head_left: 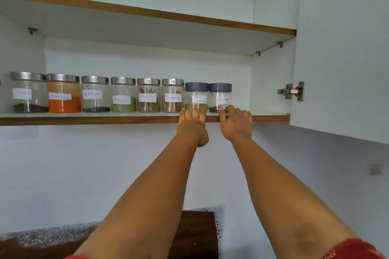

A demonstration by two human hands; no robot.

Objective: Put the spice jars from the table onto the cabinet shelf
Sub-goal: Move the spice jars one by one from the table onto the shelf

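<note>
- Eight jars are standing in a row along the front of the shelf (263, 117), inside the open cabinet.
- Six have steel lids; the two at the right end have grey lids.
- The masala jar (196, 96) and the pepper jar (220, 97), both grey-lidded, are sitting side by side, touching or nearly so.
- The left hand (192, 121) is reaching up to the masala jar, fingers (195, 114) together and lying against the jar's lower front, over the shelf edge; it is not wrapping around the jar.
- The right hand (235, 123) is resting at the base of the pepper jar, one fingertip (221, 110) touching the glass just under the label, the other fingers curled loosely on the shelf edge to the jar's right.
- Whether either hand is actually gripping its jar, I cannot tell; both are looking more like pressing than pinching.
- The cinnamon jar (172, 95) is standing just left of the masala jar, clear of both hands.
- The door (341, 48) is hanging open on the right.
- A table (195, 235) is showing low between the forearms.
</note>
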